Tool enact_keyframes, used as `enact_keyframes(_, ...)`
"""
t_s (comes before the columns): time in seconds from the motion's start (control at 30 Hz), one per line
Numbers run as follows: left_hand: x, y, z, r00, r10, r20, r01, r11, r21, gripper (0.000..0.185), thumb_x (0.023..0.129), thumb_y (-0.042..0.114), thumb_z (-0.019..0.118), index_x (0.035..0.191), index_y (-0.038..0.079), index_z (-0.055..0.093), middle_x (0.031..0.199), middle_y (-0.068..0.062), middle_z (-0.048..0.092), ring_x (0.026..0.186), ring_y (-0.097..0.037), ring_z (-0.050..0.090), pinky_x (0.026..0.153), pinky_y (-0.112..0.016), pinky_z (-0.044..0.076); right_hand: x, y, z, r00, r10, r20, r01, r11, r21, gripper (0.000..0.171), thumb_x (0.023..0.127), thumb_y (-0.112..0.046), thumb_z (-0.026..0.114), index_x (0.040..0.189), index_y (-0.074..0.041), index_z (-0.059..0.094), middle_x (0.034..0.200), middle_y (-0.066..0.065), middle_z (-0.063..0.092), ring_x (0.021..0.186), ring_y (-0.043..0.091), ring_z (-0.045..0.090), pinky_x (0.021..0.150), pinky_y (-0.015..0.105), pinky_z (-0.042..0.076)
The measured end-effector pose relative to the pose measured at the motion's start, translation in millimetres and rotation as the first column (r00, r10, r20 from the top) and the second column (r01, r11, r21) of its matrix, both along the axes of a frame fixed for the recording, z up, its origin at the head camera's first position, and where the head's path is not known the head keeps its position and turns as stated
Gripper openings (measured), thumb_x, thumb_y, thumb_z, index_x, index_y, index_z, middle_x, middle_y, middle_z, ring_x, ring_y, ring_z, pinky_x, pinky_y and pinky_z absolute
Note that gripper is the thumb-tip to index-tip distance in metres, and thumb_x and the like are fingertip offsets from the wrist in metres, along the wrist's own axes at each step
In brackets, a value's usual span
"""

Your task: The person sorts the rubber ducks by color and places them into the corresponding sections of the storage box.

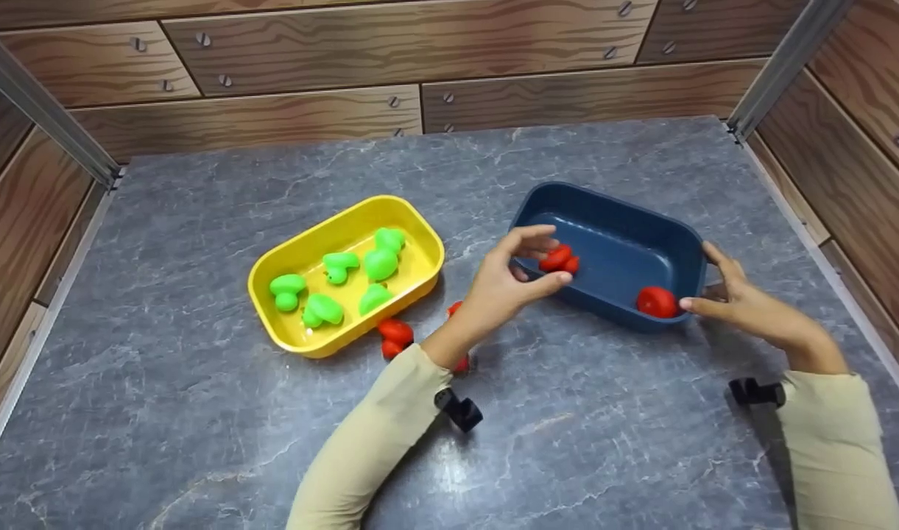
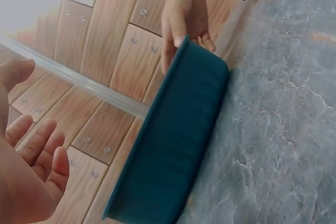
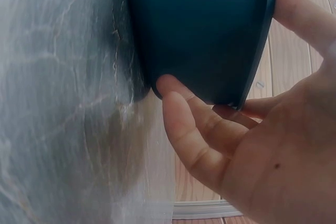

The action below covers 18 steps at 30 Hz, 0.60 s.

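Right of centre on the grey slab, the blue tub (image 1: 626, 243), light, stiff and rather slick by its look, is gripped at its right end by the right hand (image 1: 744, 302), while the left hand (image 1: 504, 283), fingers loosely spread and empty, hovers over a red piece (image 1: 559, 259) inside.

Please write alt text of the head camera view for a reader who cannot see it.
The left hand hovers open over a blue tray holding two red pieces, while the right hand grips the tray's right end. Beside it, a yellow tray holds green pieces, and more red pieces lie on the grey marbled table.
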<state>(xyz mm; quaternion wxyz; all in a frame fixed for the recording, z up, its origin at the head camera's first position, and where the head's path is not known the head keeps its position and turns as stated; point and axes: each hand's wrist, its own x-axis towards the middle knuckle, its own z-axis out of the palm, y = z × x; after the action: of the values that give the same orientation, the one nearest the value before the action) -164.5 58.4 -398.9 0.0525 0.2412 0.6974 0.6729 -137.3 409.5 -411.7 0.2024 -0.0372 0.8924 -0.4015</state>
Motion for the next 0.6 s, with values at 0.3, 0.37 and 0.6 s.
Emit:
enact_keyframes(0.3,10.9,-22.5,4.0,0.999,-0.024,0.021,0.023,0.999,0.024,0.052,0.084,0.013,0.073,0.132,0.012,0.053,0.121,-0.009,0.062,0.107,-0.026,0.056,0.078,-0.026,0.044,-1.5,-1.3,0.8,1.000,0.003,-0.004,-0.003,1.000,-0.005,0.097,0.097,-0.029,0.057,0.151,-0.013,-0.022,0.151,0.032,-0.011,0.128,0.051,0.036,0.076,0.011,0.043)
enact_keyframes(0.37,12.5,-27.9,4.4,1.000,-0.023,0.019,0.022,1.000,0.006,0.052,0.084,0.014,0.074,0.132,0.012,0.053,0.121,-0.009,0.062,0.104,-0.020,0.056,0.078,-0.029,0.044,-1.0,-1.0,0.9,1.000,0.001,-0.003,-0.001,1.000,-0.003,0.097,0.097,-0.028,0.057,0.151,-0.013,-0.022,0.151,0.033,-0.011,0.128,0.051,0.036,0.076,0.011,0.043)
enact_keyframes(0.6,18.9,-50.2,6.6,0.999,-0.051,0.016,0.052,0.997,-0.062,0.055,0.083,0.018,0.075,0.134,0.015,0.052,0.125,-0.008,0.061,0.106,-0.017,0.055,0.078,-0.029,0.043,-0.2,-0.7,0.6,1.000,0.004,0.003,-0.004,1.000,0.010,0.097,0.097,-0.029,0.057,0.151,-0.014,-0.023,0.151,0.033,-0.011,0.128,0.050,0.036,0.078,0.017,0.045)
